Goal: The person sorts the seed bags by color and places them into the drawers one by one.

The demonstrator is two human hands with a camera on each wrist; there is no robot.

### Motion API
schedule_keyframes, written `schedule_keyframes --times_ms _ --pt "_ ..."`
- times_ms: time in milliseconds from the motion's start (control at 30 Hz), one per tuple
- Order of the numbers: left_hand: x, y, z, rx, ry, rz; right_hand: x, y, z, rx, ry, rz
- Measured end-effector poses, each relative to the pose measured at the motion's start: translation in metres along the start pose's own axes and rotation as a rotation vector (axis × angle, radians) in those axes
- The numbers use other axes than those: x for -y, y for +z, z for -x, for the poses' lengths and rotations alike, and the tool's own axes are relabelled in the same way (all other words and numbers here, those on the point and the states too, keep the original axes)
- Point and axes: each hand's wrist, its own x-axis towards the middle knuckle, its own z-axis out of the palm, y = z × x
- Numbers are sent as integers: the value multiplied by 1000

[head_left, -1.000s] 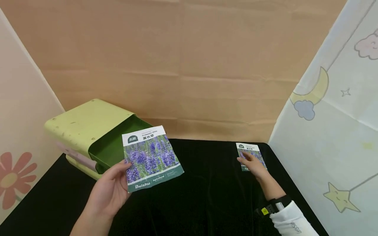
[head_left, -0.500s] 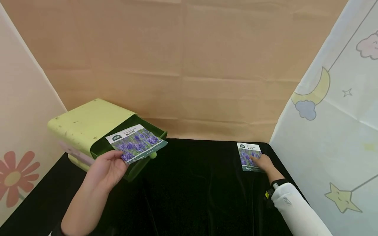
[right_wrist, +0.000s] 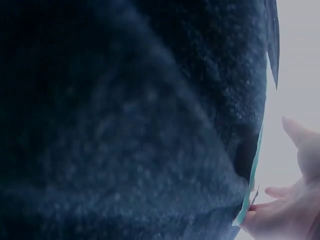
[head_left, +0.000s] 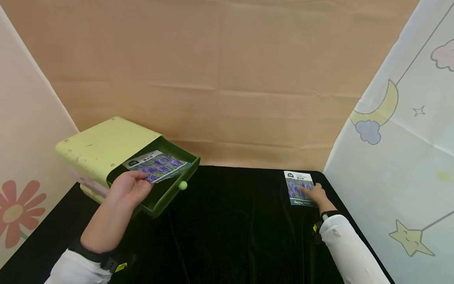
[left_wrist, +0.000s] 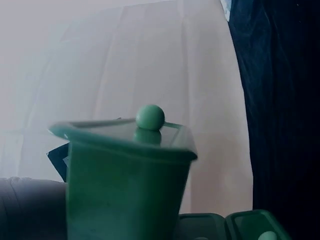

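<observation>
My left hand (head_left: 129, 189) holds a lavender seed packet (head_left: 161, 167) by its near edge, the thumb on top and the other fingers hidden beneath. The packet sits tilted at the mouth of the pulled-out green drawer (head_left: 170, 199). In the left wrist view, the drawer front (left_wrist: 127, 185) with its round knob (left_wrist: 150, 118) covers most of the packet. On the table at right lies another lavender seed packet (head_left: 296, 191). My right hand (head_left: 315, 195) touches its right side, with one digit over the picture. In the right wrist view, fingers (right_wrist: 275, 220) meet the packet's edge.
The yellow-green cabinet (head_left: 106, 146) stands at the left on a black cloth-covered table (head_left: 227, 236). A brown paper backdrop (head_left: 220, 79) rises behind it. Printed panels (head_left: 408, 165) flank both sides. Lower green drawers (left_wrist: 255, 225) show in the left wrist view.
My left hand has carried its packet left, then lowered it into the drawer's opening. My right hand has shifted to the right side of its packet, which stays in about the same place.
</observation>
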Motion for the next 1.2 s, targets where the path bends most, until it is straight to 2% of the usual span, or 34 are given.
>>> schedule_keyframes --times_ms 133,267,467,567,733,800,933,1067,1200 --pt "-3 2 -4 -53 21 -34 1 3 -1 10 -42 165" --pt "-4 3 -8 -73 21 -62 2 3 0 -2 -49 257" --pt "-3 1 -13 -61 7 -73 2 2 4 17 -18 258" --pt "-3 -1 -13 -51 10 -71 1 3 5 -7 -28 263" --pt "0 -2 -12 -31 25 -112 -4 7 6 -88 7 138" --pt "1 -1 -12 -38 35 -148 -4 8 8 -124 39 58" --pt "3 2 -8 -62 64 -239 -2 9 11 -175 75 -31" --pt "4 7 -1 -95 115 -346 -3 5 11 -191 70 -77" --pt "4 10 3 -84 141 -440 -1 -1 12 -188 41 -98"
